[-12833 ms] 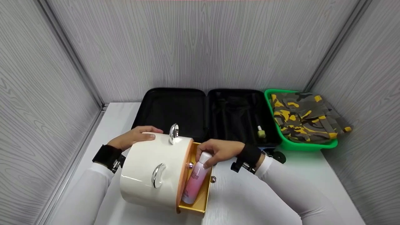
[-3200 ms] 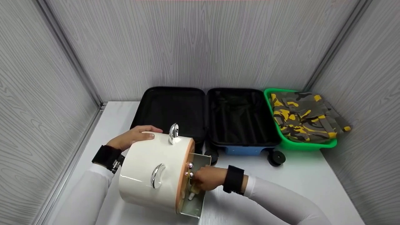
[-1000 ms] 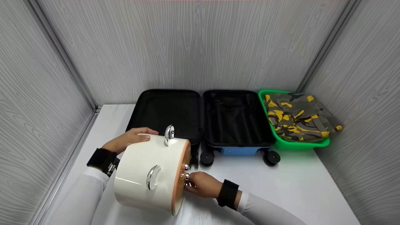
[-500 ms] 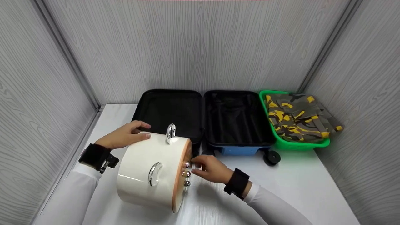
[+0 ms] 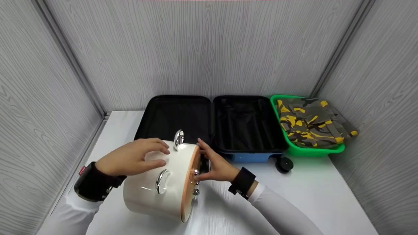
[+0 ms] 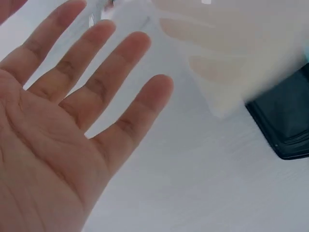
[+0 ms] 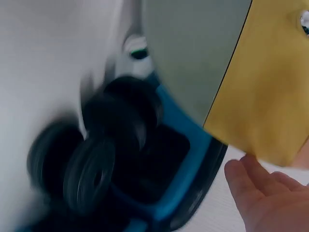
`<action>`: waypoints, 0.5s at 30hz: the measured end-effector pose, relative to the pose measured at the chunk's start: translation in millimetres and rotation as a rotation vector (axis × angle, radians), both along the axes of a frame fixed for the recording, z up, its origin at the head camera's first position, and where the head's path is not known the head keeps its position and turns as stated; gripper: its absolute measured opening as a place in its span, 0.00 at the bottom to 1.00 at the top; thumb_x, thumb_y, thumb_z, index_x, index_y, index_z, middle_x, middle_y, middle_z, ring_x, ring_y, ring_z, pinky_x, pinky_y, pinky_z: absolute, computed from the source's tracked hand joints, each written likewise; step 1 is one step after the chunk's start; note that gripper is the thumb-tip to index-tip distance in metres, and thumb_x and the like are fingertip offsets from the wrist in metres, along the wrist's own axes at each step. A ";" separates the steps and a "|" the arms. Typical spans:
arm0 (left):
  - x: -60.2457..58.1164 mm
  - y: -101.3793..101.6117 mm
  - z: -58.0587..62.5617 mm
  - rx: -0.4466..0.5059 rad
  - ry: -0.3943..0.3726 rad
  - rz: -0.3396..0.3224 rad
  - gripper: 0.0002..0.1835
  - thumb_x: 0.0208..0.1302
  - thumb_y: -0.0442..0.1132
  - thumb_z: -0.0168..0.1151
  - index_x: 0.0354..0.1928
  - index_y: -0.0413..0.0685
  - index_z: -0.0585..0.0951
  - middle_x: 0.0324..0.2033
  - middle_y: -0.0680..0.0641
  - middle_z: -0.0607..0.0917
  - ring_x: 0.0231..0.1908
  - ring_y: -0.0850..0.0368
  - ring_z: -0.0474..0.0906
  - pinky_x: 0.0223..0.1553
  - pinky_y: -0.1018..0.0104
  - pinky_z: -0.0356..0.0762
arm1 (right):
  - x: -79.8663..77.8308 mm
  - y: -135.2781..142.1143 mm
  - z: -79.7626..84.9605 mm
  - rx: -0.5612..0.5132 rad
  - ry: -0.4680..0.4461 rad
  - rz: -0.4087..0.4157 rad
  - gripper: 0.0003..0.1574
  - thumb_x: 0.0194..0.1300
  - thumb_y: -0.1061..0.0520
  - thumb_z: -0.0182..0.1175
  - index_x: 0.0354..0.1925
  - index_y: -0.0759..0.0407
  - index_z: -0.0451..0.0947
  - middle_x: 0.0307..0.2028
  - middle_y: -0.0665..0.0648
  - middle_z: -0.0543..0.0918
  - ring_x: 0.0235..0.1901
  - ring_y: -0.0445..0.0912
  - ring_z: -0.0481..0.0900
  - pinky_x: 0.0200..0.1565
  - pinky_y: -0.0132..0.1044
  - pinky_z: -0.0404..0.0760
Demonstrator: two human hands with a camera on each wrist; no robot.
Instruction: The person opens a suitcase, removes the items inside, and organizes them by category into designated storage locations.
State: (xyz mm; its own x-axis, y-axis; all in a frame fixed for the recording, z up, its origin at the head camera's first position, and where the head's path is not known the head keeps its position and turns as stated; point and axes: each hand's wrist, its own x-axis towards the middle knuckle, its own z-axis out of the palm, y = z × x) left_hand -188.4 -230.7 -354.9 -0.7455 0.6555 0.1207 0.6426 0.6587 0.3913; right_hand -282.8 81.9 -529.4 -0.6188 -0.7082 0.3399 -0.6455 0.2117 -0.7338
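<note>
A cream drawer box (image 5: pixel 147 199) with a rounded body, an orange rim and silver handles (image 5: pixel 160 182) sits on the table, its drawer front facing right. All its drawers look closed, with round silver knobs (image 5: pixel 196 192) in a row. My left hand (image 5: pixel 135 158) hovers by the box's upper side, fingers spread and holding nothing; its bare palm fills the left wrist view. At the front's far edge, my right hand (image 5: pixel 219 165) has thumb and fingers apart. In the right wrist view, its fingertips touch the lower edge of the yellow drawer front (image 7: pixel 260 92), beside a grey-green one (image 7: pixel 193 53).
Behind the box lies an open suitcase with a black left half (image 5: pixel 179 114), a black-lined right half (image 5: pixel 249 124) and wheels (image 5: pixel 284 164). Right of it, a green basket (image 5: pixel 313 152) holds folded camouflage clothing (image 5: pixel 307 120). Wood-grain panels (image 5: pixel 209 49) enclose the table.
Earlier my right hand held a pink spray can at the yellow drawer, then a small bottle in the grey-green drawer. That drawer has closed; the suitcase's small bottle is gone. My left hand has lifted off.
</note>
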 end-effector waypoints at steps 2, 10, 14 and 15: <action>7.1 9.5 -1.9 -0.038 0.048 0.000 0.15 0.80 0.47 0.63 0.56 0.46 0.89 0.57 0.48 0.89 0.58 0.47 0.86 0.60 0.44 0.84 | -0.6 -4.1 -1.3 -0.015 -0.019 0.005 0.83 0.53 0.53 0.88 0.88 0.61 0.42 0.80 0.69 0.66 0.76 0.60 0.73 0.74 0.59 0.75; 36.1 18.1 -5.0 -0.107 0.199 0.045 0.12 0.81 0.49 0.61 0.39 0.55 0.88 0.44 0.55 0.89 0.44 0.56 0.86 0.43 0.54 0.86 | 6.5 -15.3 -2.5 -0.018 -0.022 -0.047 0.80 0.48 0.52 0.91 0.85 0.59 0.51 0.73 0.62 0.73 0.69 0.55 0.77 0.71 0.56 0.79; 42.7 10.4 -4.7 -0.097 0.223 0.033 0.08 0.78 0.41 0.61 0.41 0.53 0.89 0.42 0.56 0.88 0.42 0.57 0.85 0.44 0.54 0.86 | 16.1 -24.6 -5.0 -0.031 -0.011 -0.069 0.79 0.46 0.51 0.92 0.83 0.58 0.53 0.71 0.61 0.75 0.66 0.52 0.79 0.69 0.54 0.80; 43.1 7.8 -3.5 -0.092 0.214 0.028 0.08 0.76 0.39 0.62 0.43 0.52 0.89 0.42 0.56 0.88 0.42 0.56 0.86 0.44 0.54 0.86 | 18.7 -27.9 -5.1 -0.027 -0.003 -0.079 0.79 0.46 0.50 0.92 0.83 0.58 0.54 0.71 0.60 0.75 0.66 0.51 0.79 0.70 0.52 0.80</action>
